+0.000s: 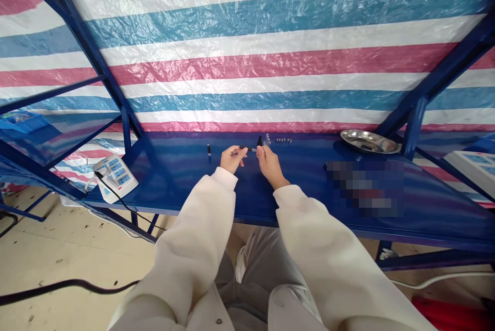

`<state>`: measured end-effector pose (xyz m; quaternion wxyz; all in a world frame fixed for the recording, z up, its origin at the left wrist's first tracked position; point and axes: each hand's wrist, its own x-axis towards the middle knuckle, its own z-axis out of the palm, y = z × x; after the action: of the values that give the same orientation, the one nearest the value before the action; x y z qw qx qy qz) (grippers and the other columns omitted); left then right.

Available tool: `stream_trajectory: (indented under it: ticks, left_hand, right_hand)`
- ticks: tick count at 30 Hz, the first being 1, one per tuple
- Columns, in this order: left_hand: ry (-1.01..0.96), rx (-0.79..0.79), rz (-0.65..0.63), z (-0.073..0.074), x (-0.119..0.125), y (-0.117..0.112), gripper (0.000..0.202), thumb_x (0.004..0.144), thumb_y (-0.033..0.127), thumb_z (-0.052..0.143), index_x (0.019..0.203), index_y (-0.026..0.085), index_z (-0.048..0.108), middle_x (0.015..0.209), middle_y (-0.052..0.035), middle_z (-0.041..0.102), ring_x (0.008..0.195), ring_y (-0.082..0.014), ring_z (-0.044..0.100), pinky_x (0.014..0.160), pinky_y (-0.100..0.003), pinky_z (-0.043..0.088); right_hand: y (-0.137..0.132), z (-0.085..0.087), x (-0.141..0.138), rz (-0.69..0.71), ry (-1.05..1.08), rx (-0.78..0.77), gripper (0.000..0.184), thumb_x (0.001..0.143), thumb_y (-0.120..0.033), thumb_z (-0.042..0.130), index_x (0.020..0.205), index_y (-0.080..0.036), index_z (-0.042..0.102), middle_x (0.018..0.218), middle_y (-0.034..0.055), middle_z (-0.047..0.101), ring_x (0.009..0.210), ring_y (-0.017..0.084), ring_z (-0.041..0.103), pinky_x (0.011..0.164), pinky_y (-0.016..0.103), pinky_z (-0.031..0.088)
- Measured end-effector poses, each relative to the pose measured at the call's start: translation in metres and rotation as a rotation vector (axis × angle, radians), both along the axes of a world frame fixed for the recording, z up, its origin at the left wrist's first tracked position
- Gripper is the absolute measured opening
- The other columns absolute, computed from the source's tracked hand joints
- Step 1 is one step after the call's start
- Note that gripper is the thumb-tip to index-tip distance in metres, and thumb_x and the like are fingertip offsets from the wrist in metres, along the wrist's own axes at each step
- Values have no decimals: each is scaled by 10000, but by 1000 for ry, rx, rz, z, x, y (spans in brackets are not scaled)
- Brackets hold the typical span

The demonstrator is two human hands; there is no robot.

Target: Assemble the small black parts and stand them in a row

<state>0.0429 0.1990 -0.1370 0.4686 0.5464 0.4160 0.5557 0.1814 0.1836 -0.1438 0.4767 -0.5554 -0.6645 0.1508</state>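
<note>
My left hand point(233, 159) and my right hand point(271, 165) are close together over the middle of the blue table. Between them is a thin black and silver rod point(250, 149), like part of a pen, pinched by the fingers at each end. Its exact kind is too small to make out. Just beyond my right fingers are small black pieces point(260, 141) and a few clear or silvery pieces point(267, 139). A row of several small metal parts point(283, 141) lies further right. Left of my left hand, a short black tube with a silvery end point(209, 150) is on the table.
A round metal dish point(370, 142) sits at the table's back right, with a blurred-out item point(365, 189) in front. At the left edge is a white power strip point(116, 176) with a black cable. Blue metal posts point(441, 76) frame the table point(176, 176) before a striped sheet.
</note>
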Motion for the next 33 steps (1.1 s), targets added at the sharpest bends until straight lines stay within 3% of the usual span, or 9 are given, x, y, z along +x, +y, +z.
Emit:
stream_trajectory:
  ticks: [5,13,17,20,23,27,30,33]
  left_hand:
    - [-9,-10,15,1,0,0,404,639,502,663,800,133,629,666,-19,621,374,-40,457,361,-198,329]
    - [-24,-3,63,-1,-1,3,359,622,472,676,732,135,618,651,-3,594,371,-36,446,364,-197,333]
    - [-9,6,166,-2,-2,5,319,635,443,675,707,142,595,643,13,574,370,-30,435,380,-195,357]
    - [-1,17,254,-2,-4,6,278,666,405,660,711,144,576,660,19,563,368,-24,431,381,-189,357]
    - [53,26,281,-5,-5,7,226,685,357,647,718,147,569,682,23,558,374,-24,435,384,-187,358]
    - [210,62,265,-12,-2,8,167,686,309,643,705,150,597,681,7,584,451,-56,482,469,-210,416]
    - [361,129,248,-14,3,9,121,671,275,655,666,158,621,663,-12,617,586,-105,548,614,-246,460]
    - [486,143,186,-12,11,12,111,659,274,667,649,167,637,671,-29,645,632,-134,572,671,-275,465]
  right_hand:
    - [0,-1,0,34,19,-19,463,851,-617,229,706,-226,430,615,24,542,567,156,505,600,271,384]
    - [4,-7,-2,240,61,-41,330,847,-488,382,881,-200,540,705,20,591,589,137,531,604,266,415]
    - [10,-14,0,274,-34,-13,256,795,-429,488,833,-196,589,787,45,602,642,146,538,639,286,437]
    - [14,-19,7,192,-157,-10,170,750,-347,547,768,-190,610,759,37,592,631,139,526,642,283,430]
    - [17,-22,18,-15,-188,-86,108,726,-281,560,753,-193,615,670,18,600,608,145,532,617,276,416]
    - [23,-24,33,-220,-161,-185,69,701,-252,580,719,-193,612,685,39,649,640,169,578,616,283,413]
    - [28,-28,40,-309,-142,-222,67,690,-250,583,697,-190,612,696,59,666,653,186,597,602,286,412]
    - [34,-33,43,-367,-126,-207,61,681,-249,587,671,-193,611,689,74,667,646,193,603,582,283,409]
